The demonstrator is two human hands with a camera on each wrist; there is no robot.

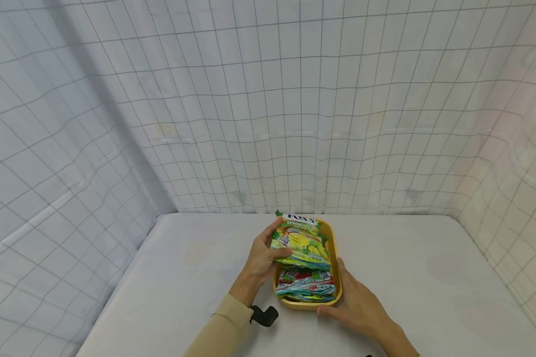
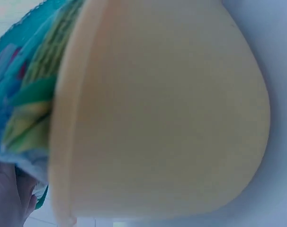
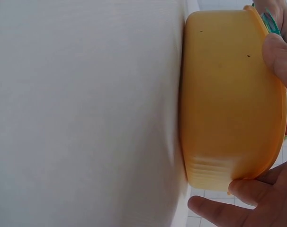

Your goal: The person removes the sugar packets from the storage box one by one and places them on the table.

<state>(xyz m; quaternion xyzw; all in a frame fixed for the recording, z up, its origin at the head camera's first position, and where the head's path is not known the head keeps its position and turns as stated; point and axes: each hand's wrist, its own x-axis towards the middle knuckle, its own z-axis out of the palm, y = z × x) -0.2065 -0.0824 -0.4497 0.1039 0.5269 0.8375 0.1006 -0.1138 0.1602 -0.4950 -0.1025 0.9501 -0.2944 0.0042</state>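
Note:
My left hand (image 1: 261, 255) holds a green-and-yellow candy bag (image 1: 301, 243), printed FOX'S SPRING TEA, with its thumb across the front. The bag leans at the far part of a yellow plastic container (image 1: 333, 243); whether others lie behind it in the grip cannot be told. Nearer me, red, white and teal candy bags (image 1: 305, 283) lie stacked inside the container. My right hand (image 1: 362, 302) spans the container's near right corner, thumb at the near end and fingers along the right side. The right wrist view shows the thumb (image 3: 280, 59) at the rim.
The container stands on a white-covered table (image 1: 196, 277). A white cloth wall with a dark grid (image 1: 295, 124) rises behind, with similar walls at both sides. A black strap piece (image 1: 264, 316) sticks out from my left wrist, beside the beige sleeve.

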